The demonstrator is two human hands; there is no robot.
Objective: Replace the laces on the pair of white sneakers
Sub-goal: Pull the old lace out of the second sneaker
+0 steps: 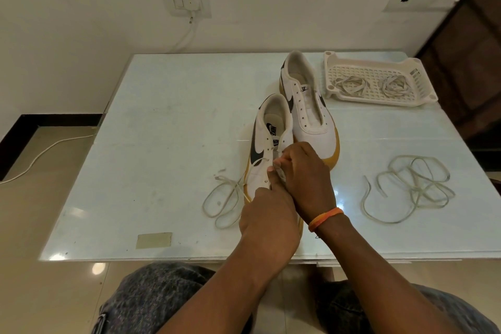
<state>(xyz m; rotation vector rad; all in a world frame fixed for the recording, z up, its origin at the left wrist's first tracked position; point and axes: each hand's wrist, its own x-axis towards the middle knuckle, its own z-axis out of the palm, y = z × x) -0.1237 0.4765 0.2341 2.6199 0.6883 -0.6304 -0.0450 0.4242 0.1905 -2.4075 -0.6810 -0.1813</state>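
The near sneaker [267, 144] lies at the centre of the worktop [162, 130], heel toward 12 o'clock; its toe is hidden under both hands. The left hand [267, 214] rests on the forefoot, thumb pressed to the eyelet row; whether its fingers curl round anything cannot be made out. The right hand [305, 179], with an orange band [324, 218] at the wrist, pinches the lace [226, 198] at the eyelets, though the pinch itself is small and partly covered. The loose length of that lace loops onto the worktop at 9 o'clock of the hands. The second sneaker [309, 106] sits just beyond at 1 o'clock, touching the first, its eyelets bare. A separate lace [409, 187] lies tangled at 3 o'clock, well apart. At 2 o'clock a white basket [412, 68] holds two bundled laces [371, 85], their ends hard to tell apart. A strip of tape [153, 240] sits near the front edge at 7 o'clock
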